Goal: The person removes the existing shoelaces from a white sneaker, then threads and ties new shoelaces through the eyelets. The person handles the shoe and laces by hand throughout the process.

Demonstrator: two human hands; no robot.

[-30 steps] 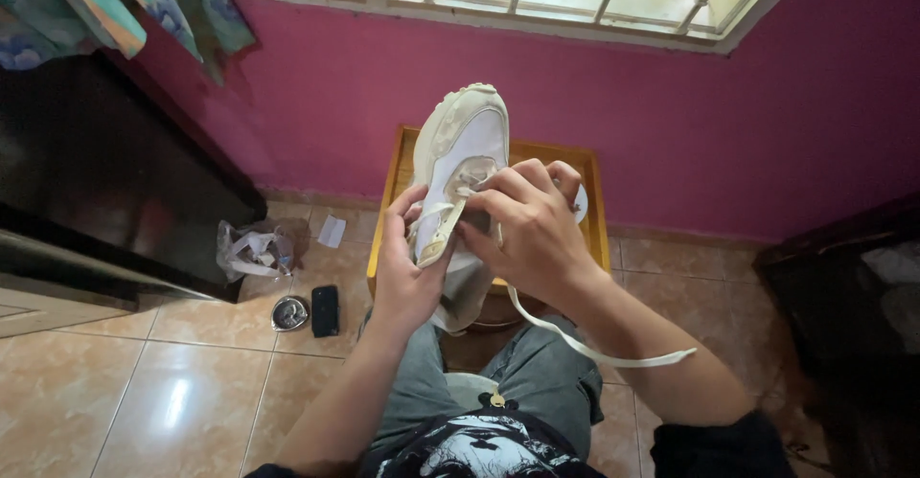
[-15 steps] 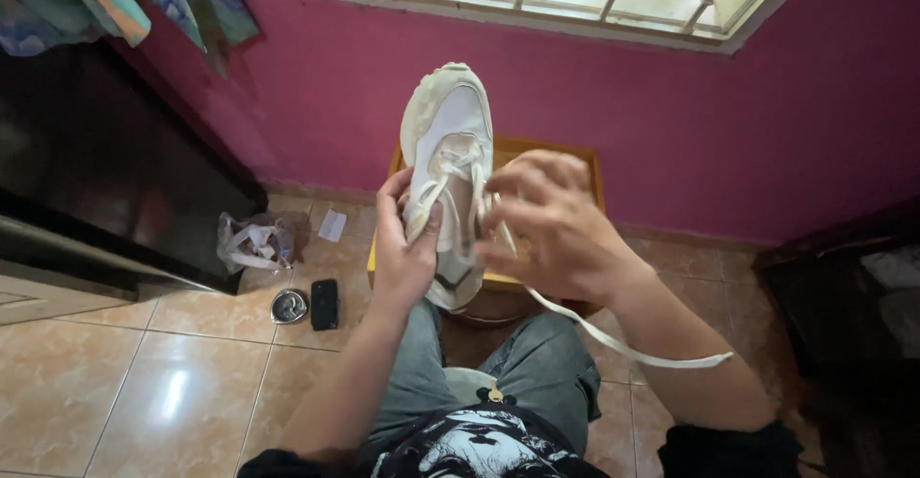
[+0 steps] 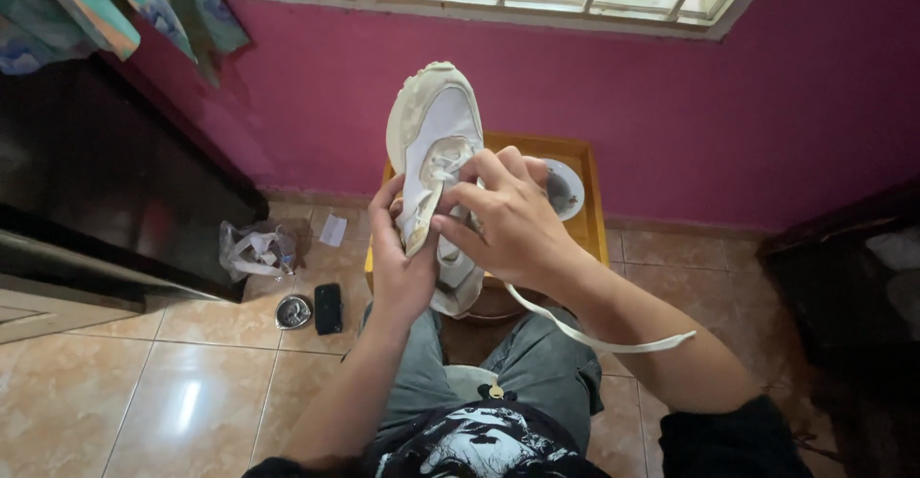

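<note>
A: What's held up in the middle?

B: 1 dirty white sneaker [image 3: 433, 143], toe pointing to 12 o'clock, raised in front of the yellow wooden surface [image 3: 586, 167].

A: And the hands?

B: The left hand [image 3: 401, 265] is clasped around its heel end. The right hand [image 3: 506, 217] pinches at the lacing; a flat white shoelace [image 3: 594, 332] trails off toward 4 o'clock.

A: Anything else around?

B: A white bowl [image 3: 563, 189] on that surface; at 8 o'clock, on the tiled floor [image 3: 144, 382], a black phone [image 3: 328, 307] beside a round metal dish [image 3: 293, 311].

Single head view: looks steeply down from wearer's head, close over lap, facing pink wall [image 3: 671, 104], tiled floor [image 3: 125, 382].
</note>
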